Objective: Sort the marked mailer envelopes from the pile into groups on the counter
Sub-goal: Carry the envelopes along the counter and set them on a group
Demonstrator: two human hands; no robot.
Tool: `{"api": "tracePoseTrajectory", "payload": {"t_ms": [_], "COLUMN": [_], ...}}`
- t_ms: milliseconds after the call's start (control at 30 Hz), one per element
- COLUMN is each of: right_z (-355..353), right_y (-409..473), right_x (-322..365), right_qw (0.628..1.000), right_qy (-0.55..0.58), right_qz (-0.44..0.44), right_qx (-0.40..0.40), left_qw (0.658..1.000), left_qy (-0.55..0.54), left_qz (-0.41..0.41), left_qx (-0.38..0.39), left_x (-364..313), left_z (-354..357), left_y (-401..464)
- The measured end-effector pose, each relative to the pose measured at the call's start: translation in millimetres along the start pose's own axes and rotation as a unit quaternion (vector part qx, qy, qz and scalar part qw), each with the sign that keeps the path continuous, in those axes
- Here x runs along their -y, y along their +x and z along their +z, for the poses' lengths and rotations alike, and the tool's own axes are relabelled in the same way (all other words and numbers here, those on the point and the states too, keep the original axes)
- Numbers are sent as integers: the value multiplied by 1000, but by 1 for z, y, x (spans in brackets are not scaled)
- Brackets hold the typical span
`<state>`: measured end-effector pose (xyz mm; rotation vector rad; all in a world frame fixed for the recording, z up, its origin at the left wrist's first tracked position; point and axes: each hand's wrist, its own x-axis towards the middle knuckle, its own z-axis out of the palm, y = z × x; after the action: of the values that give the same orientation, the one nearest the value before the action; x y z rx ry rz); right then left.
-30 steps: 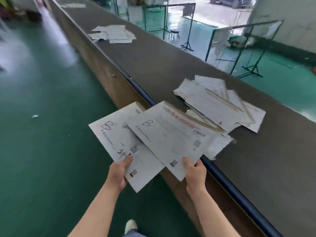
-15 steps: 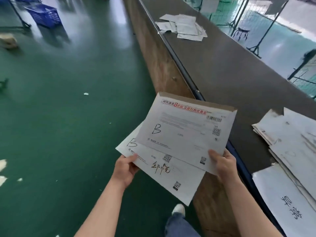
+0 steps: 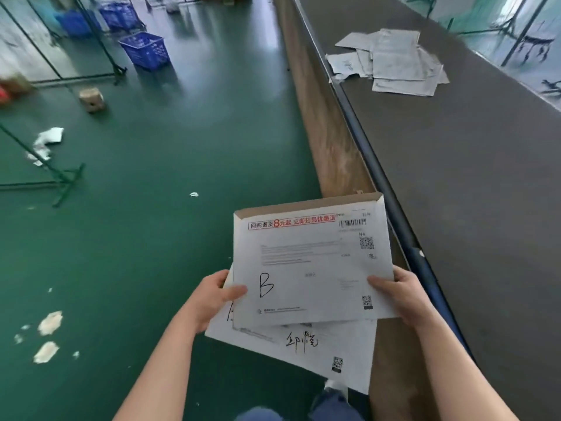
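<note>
I hold two white mailer envelopes stacked in front of me, beside the counter's near edge. The top envelope (image 3: 309, 262) bears a handwritten B, a red banner and a barcode. The lower envelope (image 3: 303, 350) sticks out below it with handwritten characters and a QR code. My left hand (image 3: 212, 296) pinches the stack's left edge, thumb on top. My right hand (image 3: 400, 294) grips the right edge. A group of sorted envelopes (image 3: 394, 60) lies farther along the dark counter (image 3: 470, 177).
The counter has a blue rail (image 3: 388, 189) and a brown side panel along its near edge. Blue baskets (image 3: 145, 50), a small cardboard box (image 3: 91, 98), green stand legs (image 3: 60, 180) and paper scraps lie on the green floor at left. My shoe shows below the envelopes.
My view has swung left along the counter; the source pile has left the frame and the far envelope group looks closer. The two envelopes have been squared into one stack between both hands.
</note>
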<state>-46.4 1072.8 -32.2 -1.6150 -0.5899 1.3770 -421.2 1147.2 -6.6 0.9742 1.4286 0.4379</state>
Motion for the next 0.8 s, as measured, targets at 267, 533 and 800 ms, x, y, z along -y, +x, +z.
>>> {"api": "tracePoseTrajectory", "payload": {"t_ms": [267, 533, 800], "right_z": [100, 207, 257], "right_y": [162, 322, 470], "right_x": [108, 193, 322], "right_qw": [998, 996, 993], "right_qy": [-35, -84, -80], "right_qz": [-26, 4, -33], "right_qx": [44, -9, -81], "left_qw": [974, 966, 969], "left_qy": [-59, -125, -127], "left_qz": [77, 85, 121], "left_qx": [-206, -208, -173], "left_x": [-62, -165, -324], "left_z": [-45, -128, -167], "left_y": [119, 280, 438]}}
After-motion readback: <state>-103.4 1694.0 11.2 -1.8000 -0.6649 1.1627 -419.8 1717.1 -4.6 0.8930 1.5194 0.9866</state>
